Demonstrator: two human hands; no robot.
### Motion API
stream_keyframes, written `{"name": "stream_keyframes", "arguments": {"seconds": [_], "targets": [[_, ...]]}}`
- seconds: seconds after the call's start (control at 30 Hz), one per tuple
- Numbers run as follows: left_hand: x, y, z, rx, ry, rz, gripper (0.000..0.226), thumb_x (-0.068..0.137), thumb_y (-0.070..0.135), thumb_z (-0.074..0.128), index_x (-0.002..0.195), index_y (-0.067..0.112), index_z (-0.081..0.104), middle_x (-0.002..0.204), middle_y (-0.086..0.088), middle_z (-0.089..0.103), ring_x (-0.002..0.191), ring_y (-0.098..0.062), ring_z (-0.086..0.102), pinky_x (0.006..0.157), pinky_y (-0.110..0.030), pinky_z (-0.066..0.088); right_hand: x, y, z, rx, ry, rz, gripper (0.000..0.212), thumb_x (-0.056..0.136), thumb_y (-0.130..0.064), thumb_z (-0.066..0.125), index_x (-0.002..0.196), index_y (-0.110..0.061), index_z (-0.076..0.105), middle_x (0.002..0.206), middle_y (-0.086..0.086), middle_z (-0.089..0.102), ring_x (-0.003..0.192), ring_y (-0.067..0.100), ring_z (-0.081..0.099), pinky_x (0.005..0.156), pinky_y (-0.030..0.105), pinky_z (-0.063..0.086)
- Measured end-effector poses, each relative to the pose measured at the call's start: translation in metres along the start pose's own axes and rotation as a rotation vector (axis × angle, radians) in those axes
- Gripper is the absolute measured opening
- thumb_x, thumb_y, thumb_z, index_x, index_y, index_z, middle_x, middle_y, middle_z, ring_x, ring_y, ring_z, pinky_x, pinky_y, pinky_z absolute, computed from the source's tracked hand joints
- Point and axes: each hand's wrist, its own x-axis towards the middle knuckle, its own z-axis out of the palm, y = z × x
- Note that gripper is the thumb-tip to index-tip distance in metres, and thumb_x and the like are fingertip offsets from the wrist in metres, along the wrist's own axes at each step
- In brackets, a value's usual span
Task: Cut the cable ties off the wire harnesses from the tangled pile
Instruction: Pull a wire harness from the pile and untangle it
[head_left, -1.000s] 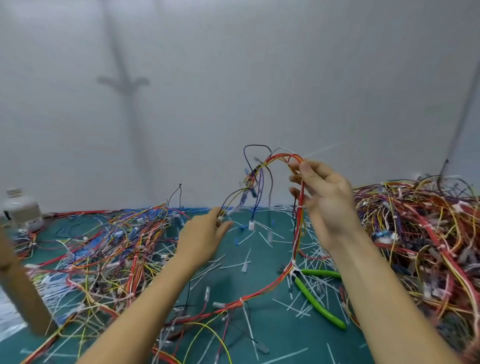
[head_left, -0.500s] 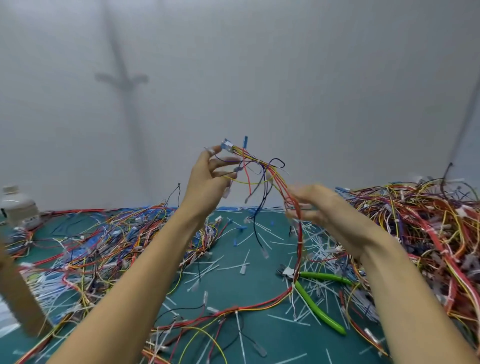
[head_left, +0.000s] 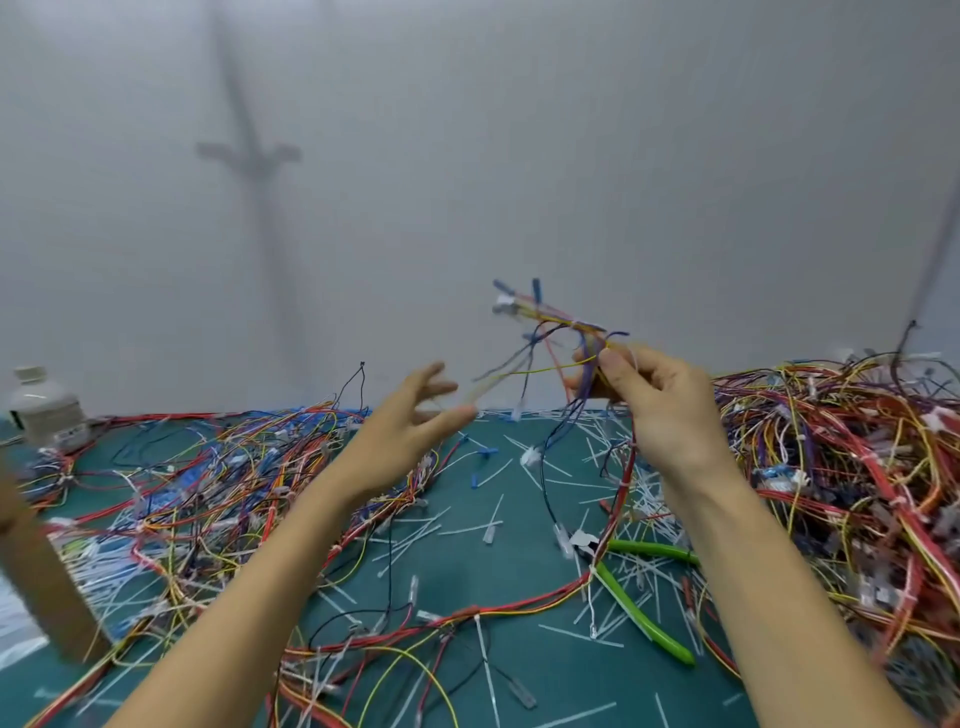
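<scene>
Head view: the left hand (head_left: 410, 421) has just released the wire harness (head_left: 576, 326) and hovers with fingers spread, the right hand (head_left: 660, 405) alone pinching it raised over the desk (head_left: 561, 675), while the green cutters (head_left: 644, 619) lie untouched below, so cutting seemingly waits.

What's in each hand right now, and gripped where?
Right hand pinches the wire harness where its bundled wires fan out near the raised end; left hand is open, holding nothing.

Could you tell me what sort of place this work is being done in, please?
Probably a workshop bench for wire-harness rework: a green cutting mat strewn with snipped cable ties, tangled wire piles on both sides, and green-handled cutters lying there.
</scene>
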Motion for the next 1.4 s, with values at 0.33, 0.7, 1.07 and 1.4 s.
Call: {"name": "stream_keyframes", "arguments": {"seconds": [0.33,0.7,1.07,1.4], "targets": [[-0.022,-0.064,-0.040,0.329,-0.101,-0.115,0.007,0.084,0.021,0.076,0.086,0.028,0.075,0.075,0.010,0.075,0.071,-0.005,0.071,0.068,-0.012,0.049,0.006,0.016,-0.010,-0.040,0.237,-0.077,0.026,0.100,-0.014,0.051,0.086,-0.024,0.070,0.078,-0.016,0.074,0.077,0.003,0.068,0.079,0.016,0.050],[-0.020,-0.053,-0.049,0.082,0.233,-0.004,0.012,0.082,0.004,0.073,0.080,0.016,0.076,0.072,-0.002,0.075,0.067,-0.018,0.073,0.067,-0.022,0.059,0.006,0.023,-0.006,0.002,0.254,-0.067,0.028,0.100,-0.010,0.052,0.082,-0.022,0.071,0.075,-0.014,0.074,0.073,0.003,0.067,0.073,0.014,0.052],[-0.002,0.051,-0.041,-0.407,0.570,0.234,0.007,0.093,0.008,0.062,0.093,0.011,0.068,0.078,0.002,0.074,0.071,-0.021,0.074,0.061,-0.027,0.059,0.002,0.023,0.005,-0.017,0.188,-0.055,0.027,0.099,-0.013,0.054,0.083,-0.025,0.072,0.079,-0.009,0.075,0.079,0.008,0.069,0.076,0.017,0.054],[-0.012,-0.004,0.018,0.394,-0.545,-0.251,0.047,0.098,-0.002,0.037,0.136,0.017,0.055,0.141,0.003,0.054,0.128,-0.003,0.046,0.115,-0.022,0.027,0.002,0.016,0.000,0.017,0.340,-0.057,0.031,0.101,-0.016,0.050,0.078,-0.023,0.070,0.079,-0.013,0.074,0.077,0.005,0.068,0.072,0.016,0.052]]}}
